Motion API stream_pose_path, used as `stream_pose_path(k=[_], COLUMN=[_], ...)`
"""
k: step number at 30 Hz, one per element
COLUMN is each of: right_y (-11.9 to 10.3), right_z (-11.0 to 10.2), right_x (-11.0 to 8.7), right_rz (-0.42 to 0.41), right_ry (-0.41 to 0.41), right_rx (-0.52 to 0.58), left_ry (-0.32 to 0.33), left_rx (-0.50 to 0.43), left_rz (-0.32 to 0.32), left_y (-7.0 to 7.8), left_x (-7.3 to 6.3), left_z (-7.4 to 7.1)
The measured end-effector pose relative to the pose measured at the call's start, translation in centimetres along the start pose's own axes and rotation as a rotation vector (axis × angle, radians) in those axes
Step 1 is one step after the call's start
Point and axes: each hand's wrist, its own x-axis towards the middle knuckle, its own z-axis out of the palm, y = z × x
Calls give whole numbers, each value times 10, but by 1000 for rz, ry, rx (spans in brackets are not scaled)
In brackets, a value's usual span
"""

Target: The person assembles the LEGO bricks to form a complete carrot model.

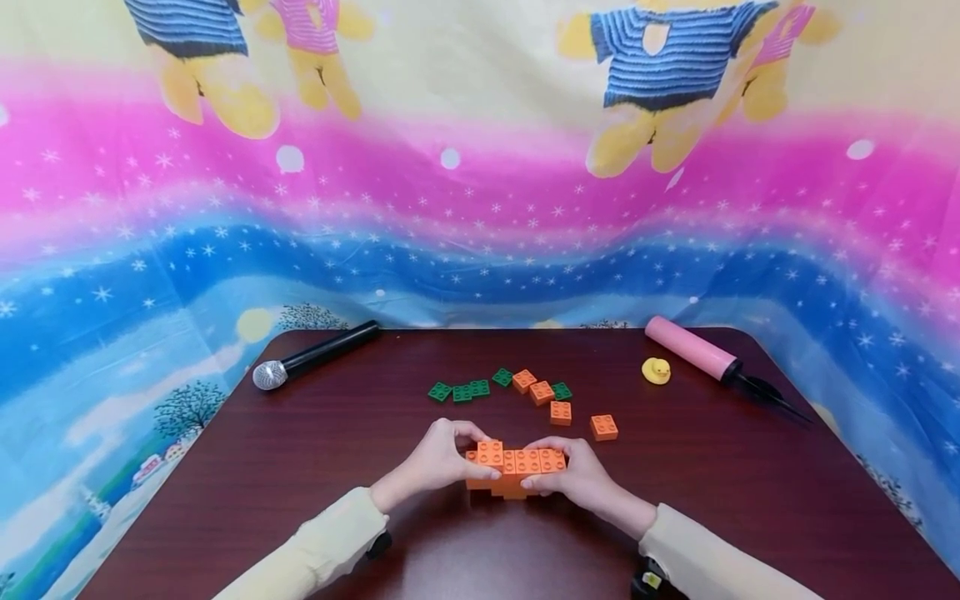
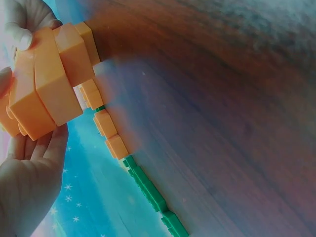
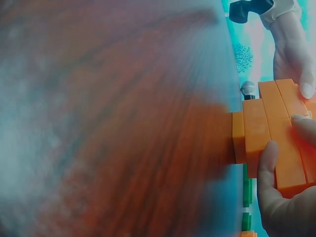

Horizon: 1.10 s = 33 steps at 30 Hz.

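Observation:
An orange toy building block structure (image 1: 512, 483), several layers tall and narrower at its base, stands between both hands near the middle of the table. My left hand (image 1: 435, 458) grips its left end, thumb along the near side and fingers behind. A four-stud orange block (image 1: 490, 451) sits on top, right by the left fingers. The right hand (image 1: 585, 477) holds the right end between thumb and fingers. From the left wrist, the stepped underside of the structure (image 2: 52, 84) shows. In the right wrist view, the right hand (image 3: 291, 210) wraps round the lower end of the stack.
Beyond the hands lie several loose orange blocks (image 1: 560, 412) and several green blocks (image 1: 461, 392). A black microphone (image 1: 318, 354) lies at the back left. A yellow rubber duck (image 1: 656, 371) and a pink hand pump (image 1: 693, 350) are at the back right, before a printed curtain (image 1: 480, 208).

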Motion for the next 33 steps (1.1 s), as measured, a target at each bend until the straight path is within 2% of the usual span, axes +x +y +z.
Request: stream_pose_path(k=[15, 33], right_y=[0, 1], right_z=[-1, 2], right_x=[1, -1], right_rz=[-2, -1], right_ry=[-5, 16], right_rx=[16, -4], left_ry=[-20, -22], left_rx=[-47, 42], left_rz=[-2, -19], left_y=[2, 2], left_x=[2, -1], left_z=[-1, 0])
